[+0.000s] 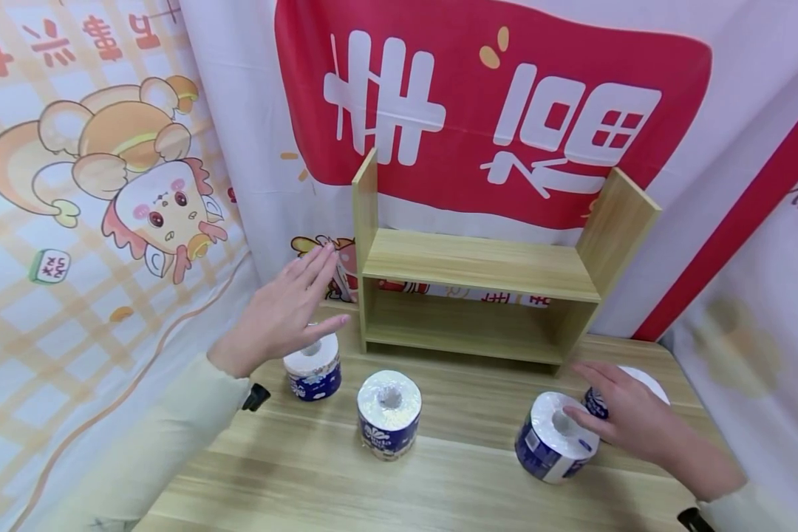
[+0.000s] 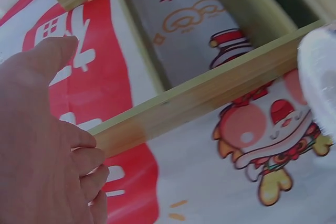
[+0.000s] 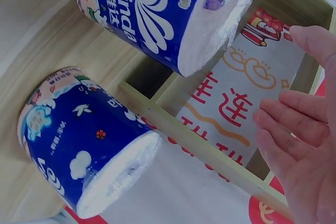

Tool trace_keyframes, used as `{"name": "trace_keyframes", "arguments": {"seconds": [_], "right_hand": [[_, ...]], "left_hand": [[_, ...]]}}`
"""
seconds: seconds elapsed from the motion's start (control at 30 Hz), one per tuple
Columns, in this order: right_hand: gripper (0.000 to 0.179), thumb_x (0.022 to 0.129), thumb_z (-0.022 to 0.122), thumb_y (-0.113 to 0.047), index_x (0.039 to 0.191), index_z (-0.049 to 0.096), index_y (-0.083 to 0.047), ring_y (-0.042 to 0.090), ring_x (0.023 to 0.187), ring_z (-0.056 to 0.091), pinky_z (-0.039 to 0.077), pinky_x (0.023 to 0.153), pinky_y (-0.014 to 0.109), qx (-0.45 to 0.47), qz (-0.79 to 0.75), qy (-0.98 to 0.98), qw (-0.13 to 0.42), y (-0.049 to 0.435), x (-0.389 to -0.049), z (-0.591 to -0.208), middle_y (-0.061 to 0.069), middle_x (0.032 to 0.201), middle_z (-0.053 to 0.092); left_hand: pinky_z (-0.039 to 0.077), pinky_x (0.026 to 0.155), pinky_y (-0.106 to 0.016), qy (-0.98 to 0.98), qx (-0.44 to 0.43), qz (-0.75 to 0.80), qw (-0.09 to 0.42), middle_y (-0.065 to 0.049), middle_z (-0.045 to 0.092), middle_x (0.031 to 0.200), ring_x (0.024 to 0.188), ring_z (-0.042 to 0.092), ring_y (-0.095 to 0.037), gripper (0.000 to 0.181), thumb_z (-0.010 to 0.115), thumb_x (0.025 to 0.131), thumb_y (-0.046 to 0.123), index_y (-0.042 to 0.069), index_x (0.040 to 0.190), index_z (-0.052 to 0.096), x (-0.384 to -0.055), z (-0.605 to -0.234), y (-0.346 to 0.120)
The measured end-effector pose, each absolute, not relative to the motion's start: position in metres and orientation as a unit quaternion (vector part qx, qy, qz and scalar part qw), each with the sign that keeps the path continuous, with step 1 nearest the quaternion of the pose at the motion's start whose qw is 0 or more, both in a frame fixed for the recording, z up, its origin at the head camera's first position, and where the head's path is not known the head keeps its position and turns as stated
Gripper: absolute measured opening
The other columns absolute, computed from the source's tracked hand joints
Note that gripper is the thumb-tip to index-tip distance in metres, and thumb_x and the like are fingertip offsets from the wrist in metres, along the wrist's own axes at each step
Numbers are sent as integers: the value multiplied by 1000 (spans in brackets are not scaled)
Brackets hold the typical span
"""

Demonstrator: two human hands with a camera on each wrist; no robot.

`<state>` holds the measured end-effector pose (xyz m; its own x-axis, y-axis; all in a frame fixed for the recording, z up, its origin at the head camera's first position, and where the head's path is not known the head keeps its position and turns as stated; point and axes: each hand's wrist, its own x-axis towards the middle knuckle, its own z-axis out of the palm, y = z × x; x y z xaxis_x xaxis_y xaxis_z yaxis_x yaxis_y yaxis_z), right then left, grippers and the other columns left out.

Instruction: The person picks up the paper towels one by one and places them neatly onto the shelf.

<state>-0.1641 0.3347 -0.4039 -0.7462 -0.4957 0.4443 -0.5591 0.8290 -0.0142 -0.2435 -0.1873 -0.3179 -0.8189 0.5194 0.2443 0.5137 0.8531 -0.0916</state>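
My left hand (image 1: 282, 314) hovers with fingers extended over the back-left toilet roll (image 1: 314, 378), partly covering it. In the left wrist view the same hand (image 2: 47, 140) holds nothing. On the right, my right hand (image 1: 628, 410) is above two more rolls, a front one (image 1: 552, 443) and a rear one (image 1: 648, 380) it partly hides. Its palm and loosely spread fingers (image 3: 294, 124) show nothing held in the right wrist view. Another roll (image 1: 389, 417) stands left of centre. All stand upright in blue-and-white wrappers; "Vinda" is printed on one roll (image 3: 152, 14).
A two-level wooden shelf (image 1: 479, 266) with raised side panels stands at the back of the wooden table (image 1: 439, 495). Printed cloth (image 1: 120, 414) hangs on the left, with a red-and-white banner (image 1: 465, 170) behind the shelf and more cloth (image 1: 758, 325) on the right.
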Motion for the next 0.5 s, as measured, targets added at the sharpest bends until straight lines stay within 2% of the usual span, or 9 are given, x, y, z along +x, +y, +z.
{"name": "trace_keyframes", "arguments": {"seconds": [0.3,0.5], "right_hand": [[62,79,91,-38,125,71,-2,39,107,74,63,86,58,286,68,-943,159,331,-164,-395,21,119,74],[61,78,92,-38,125,72,-3,37,105,75,63,84,55,311,62,-935,156,331,-165,-395,19,119,75]], "left_hand": [[18,135,-52,-951,-261,26,164,-15,10,179,167,10,-34,103,52,101,68,6,170,8,-253,-280,-182],[21,134,-53,-945,-265,43,187,-14,9,179,167,11,-34,101,54,102,64,7,170,6,-261,-261,-177]]}}
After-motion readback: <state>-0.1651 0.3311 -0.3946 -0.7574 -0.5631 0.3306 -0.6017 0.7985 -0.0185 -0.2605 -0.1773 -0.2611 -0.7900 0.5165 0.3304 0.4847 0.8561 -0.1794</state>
